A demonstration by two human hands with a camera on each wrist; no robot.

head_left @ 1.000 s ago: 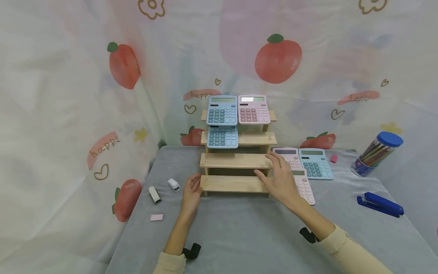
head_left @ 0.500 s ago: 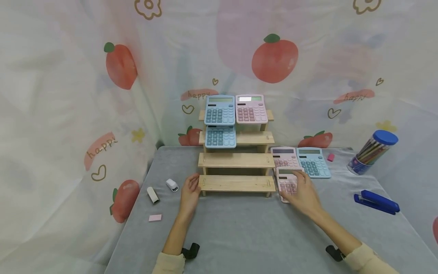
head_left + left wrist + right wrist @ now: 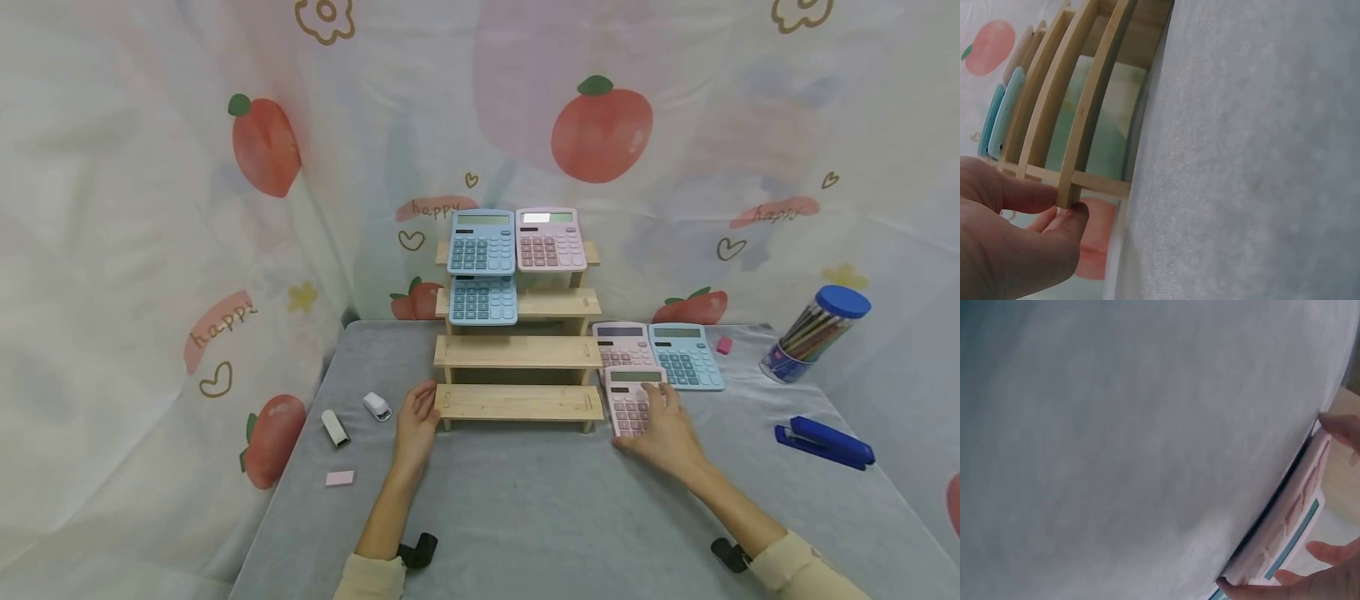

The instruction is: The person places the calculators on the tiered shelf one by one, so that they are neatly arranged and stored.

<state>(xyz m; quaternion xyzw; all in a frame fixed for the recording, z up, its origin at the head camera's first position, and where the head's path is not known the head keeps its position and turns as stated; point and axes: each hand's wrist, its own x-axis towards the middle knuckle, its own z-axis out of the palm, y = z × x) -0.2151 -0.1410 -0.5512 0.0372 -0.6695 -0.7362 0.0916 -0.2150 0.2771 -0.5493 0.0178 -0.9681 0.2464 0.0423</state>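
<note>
A stepped wooden shelf (image 3: 517, 402) stands mid-table, carrying two blue calculators (image 3: 482, 242) and a pink one (image 3: 551, 239) on its upper steps. My left hand (image 3: 426, 408) pinches the left end of the lowest step; in the left wrist view my left hand (image 3: 1063, 203) has its thumb above and a finger below that board (image 3: 1094, 106). Just right of the shelf, my right hand (image 3: 651, 417) grips a pink calculator (image 3: 630, 398) lying on the table. The right wrist view shows this calculator's edge (image 3: 1297, 519) with fingertips (image 3: 1338, 425) curled over it.
Another pink calculator (image 3: 618, 342) and a blue one (image 3: 684, 354) lie behind my right hand. A blue stapler (image 3: 825, 442), pencil jar (image 3: 813, 333) and pink eraser (image 3: 723, 345) are at right. A small white stapler (image 3: 380, 406), white case (image 3: 337, 427) and pink eraser (image 3: 342, 477) are at left.
My right hand has left the shelf's right end and moved right and nearer, onto the pink calculator. My left hand has stayed at the shelf's left end.
</note>
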